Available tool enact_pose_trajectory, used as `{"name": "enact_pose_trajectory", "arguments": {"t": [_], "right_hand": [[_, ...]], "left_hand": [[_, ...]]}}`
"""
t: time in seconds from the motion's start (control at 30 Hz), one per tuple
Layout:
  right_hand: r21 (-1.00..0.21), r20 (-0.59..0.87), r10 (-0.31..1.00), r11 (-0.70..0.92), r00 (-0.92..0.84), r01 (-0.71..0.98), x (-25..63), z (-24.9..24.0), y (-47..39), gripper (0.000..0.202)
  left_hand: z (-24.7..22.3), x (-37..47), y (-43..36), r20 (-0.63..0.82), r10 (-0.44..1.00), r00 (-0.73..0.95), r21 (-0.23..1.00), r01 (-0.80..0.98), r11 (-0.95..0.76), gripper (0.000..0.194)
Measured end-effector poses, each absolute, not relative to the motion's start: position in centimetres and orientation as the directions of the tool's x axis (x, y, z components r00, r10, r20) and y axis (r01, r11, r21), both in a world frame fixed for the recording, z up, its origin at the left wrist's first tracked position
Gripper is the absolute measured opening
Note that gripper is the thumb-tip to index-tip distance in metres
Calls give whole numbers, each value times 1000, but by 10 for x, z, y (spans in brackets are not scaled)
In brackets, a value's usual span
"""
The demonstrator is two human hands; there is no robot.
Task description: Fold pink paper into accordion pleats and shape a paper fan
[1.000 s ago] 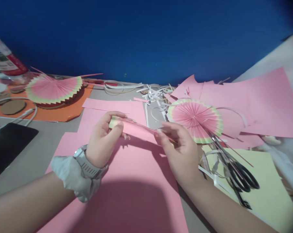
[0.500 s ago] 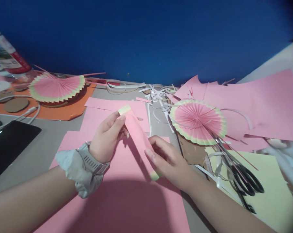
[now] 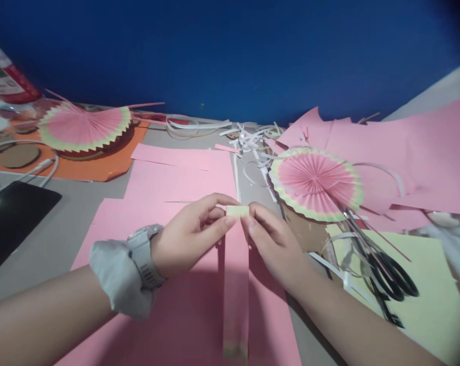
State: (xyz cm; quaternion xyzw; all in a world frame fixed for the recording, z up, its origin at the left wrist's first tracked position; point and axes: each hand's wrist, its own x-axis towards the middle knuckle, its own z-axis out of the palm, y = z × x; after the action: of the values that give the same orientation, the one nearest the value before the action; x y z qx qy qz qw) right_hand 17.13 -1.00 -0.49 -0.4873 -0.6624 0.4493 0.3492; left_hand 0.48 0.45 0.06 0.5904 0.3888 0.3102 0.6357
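Observation:
A narrow folded strip of pink paper with pale yellow-green ends hangs lengthwise toward me. My left hand pinches its far yellow end at the left corner, thumb on top. At the right corner of that same end, my right hand pinches it between thumb and fingers. The near end of the strip reaches down over a large sheet of pink paper, which lies beneath both hands. Beyond them is another pink sheet.
To the right lie a pleated pink-and-yellow paper fan, black-handled scissors and a pale yellow sheet. On the left are a second fan, a black phone and a bottle. White paper scraps lie at the back.
The strip has turned from slanting to pointing straight at me. My right hand has moved from its lower part up to the far end, and my left hand has shifted right, beside it.

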Motion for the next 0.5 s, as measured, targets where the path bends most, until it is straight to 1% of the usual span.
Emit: {"name": "enact_pose_trajectory", "arguments": {"t": [0.07, 0.17, 0.3, 0.43, 0.5], "right_hand": [[-925, 54, 958, 154, -281, 347, 171, -4, -11, 30], [-924, 78, 957, 175, -279, 341, 172, -2, -12, 30], [-920, 64, 947, 179, -316, 349, 172, -3, -11, 31], [-919, 52, 957, 158, -286, 361, 172, -5, -9, 29], [-906, 46, 961, 155, -273, 395, 173, -5, -10, 27]], "left_hand": [[0, 4, 4, -140, 867, 479, 990, 91, 110, 23], [2, 3, 4, -149, 874, 463, 986, 138, 95, 14], [4, 3, 5, -151, 854, 498, 963, 270, 12, 27], [0, 4, 6, -146, 848, 510, 948, 317, -27, 30], [-2, 5, 5, -92, 857, 506, 946, 313, -83, 29]]}}
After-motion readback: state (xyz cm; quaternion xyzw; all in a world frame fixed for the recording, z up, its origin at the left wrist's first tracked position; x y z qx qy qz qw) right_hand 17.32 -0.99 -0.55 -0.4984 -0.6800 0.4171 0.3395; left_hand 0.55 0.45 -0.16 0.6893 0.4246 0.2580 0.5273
